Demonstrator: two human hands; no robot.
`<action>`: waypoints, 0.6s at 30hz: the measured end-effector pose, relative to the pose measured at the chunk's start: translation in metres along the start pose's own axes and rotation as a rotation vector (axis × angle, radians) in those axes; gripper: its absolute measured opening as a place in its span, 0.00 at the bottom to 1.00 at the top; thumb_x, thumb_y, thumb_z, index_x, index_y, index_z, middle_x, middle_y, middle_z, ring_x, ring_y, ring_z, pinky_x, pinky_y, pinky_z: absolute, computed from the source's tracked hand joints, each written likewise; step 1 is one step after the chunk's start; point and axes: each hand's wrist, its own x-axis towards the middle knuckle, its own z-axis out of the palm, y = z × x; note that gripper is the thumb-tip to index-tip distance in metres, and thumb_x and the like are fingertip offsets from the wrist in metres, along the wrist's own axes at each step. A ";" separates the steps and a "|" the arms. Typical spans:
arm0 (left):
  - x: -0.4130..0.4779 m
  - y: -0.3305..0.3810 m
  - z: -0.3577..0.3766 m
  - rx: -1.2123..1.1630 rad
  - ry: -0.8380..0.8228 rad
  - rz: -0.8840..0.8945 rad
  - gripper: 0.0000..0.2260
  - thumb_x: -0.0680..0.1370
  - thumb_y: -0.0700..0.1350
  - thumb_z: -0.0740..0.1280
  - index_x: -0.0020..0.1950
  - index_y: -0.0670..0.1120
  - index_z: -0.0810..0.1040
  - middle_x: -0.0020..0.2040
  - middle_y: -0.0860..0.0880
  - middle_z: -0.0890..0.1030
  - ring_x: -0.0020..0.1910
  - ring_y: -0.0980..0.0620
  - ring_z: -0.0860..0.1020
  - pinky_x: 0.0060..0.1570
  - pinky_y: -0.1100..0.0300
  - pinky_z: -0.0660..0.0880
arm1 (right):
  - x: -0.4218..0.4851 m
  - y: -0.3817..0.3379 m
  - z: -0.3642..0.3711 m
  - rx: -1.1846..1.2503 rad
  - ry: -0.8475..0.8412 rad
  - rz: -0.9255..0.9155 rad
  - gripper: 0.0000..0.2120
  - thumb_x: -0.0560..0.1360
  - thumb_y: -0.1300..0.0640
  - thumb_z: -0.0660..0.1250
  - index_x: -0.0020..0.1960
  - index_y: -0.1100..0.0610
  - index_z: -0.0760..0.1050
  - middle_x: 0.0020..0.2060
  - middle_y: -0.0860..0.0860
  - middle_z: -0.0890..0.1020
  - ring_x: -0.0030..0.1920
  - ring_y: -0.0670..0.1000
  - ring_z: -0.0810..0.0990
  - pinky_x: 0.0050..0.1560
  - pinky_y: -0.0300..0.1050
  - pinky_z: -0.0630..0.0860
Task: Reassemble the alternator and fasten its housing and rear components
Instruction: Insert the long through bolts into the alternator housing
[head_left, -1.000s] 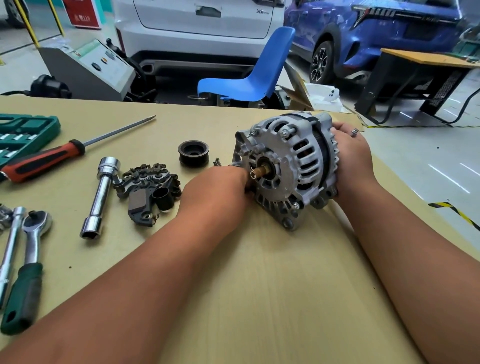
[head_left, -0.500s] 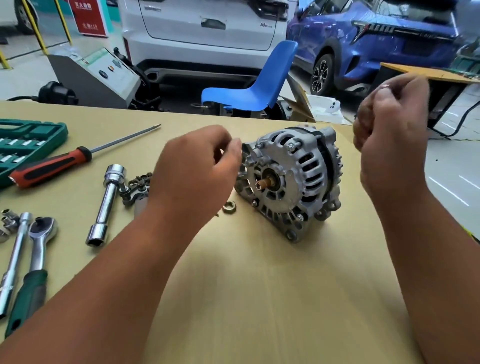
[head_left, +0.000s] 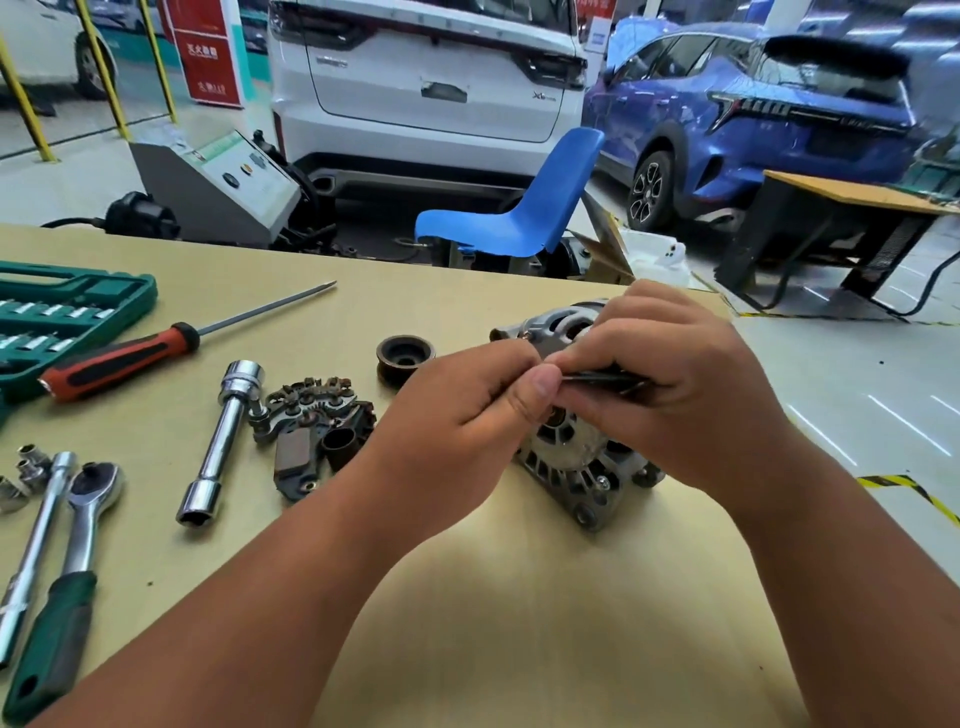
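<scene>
The silver alternator (head_left: 571, 467) stands on its edge on the tan table (head_left: 467, 597), mostly hidden behind my two hands. My left hand (head_left: 457, 415) and my right hand (head_left: 670, 379) meet in front of it and together pinch a thin dark flat part (head_left: 605, 382) between thumbs and fingertips. A black pulley (head_left: 404, 357) lies just left of the alternator. Further left lies the dark rectifier and regulator assembly (head_left: 317, 431).
A chrome socket tube (head_left: 221, 441) lies by the rectifier. A red-handled screwdriver (head_left: 130, 358), a green socket case (head_left: 62, 317), a ratchet (head_left: 67, 566), an extension bar (head_left: 36, 545) and loose sockets (head_left: 26, 467) fill the left side. The table's right edge runs near the alternator.
Both hands came together in front of the alternator and now pinch a thin dark part; half a second ago they were apart, the right one raised. The camera has tilted upward.
</scene>
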 end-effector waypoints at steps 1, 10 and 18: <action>0.000 -0.001 -0.001 0.000 0.021 0.008 0.17 0.82 0.57 0.61 0.42 0.46 0.77 0.34 0.47 0.75 0.32 0.57 0.70 0.33 0.58 0.66 | -0.002 0.002 -0.001 0.010 0.019 0.005 0.10 0.75 0.52 0.78 0.50 0.59 0.87 0.41 0.50 0.82 0.42 0.55 0.78 0.45 0.47 0.75; 0.007 -0.043 -0.026 0.418 0.348 -0.413 0.18 0.87 0.50 0.62 0.40 0.45 0.73 0.31 0.50 0.73 0.34 0.50 0.71 0.34 0.51 0.63 | -0.036 0.066 0.017 0.301 0.643 0.977 0.10 0.79 0.49 0.62 0.42 0.46 0.80 0.38 0.45 0.81 0.41 0.47 0.78 0.45 0.52 0.74; 0.006 -0.033 -0.030 0.384 0.442 -0.355 0.20 0.84 0.53 0.62 0.34 0.47 0.68 0.29 0.57 0.73 0.30 0.54 0.68 0.31 0.53 0.59 | -0.047 0.077 0.030 0.391 0.554 1.156 0.11 0.77 0.46 0.62 0.41 0.47 0.80 0.34 0.46 0.80 0.35 0.49 0.77 0.42 0.50 0.74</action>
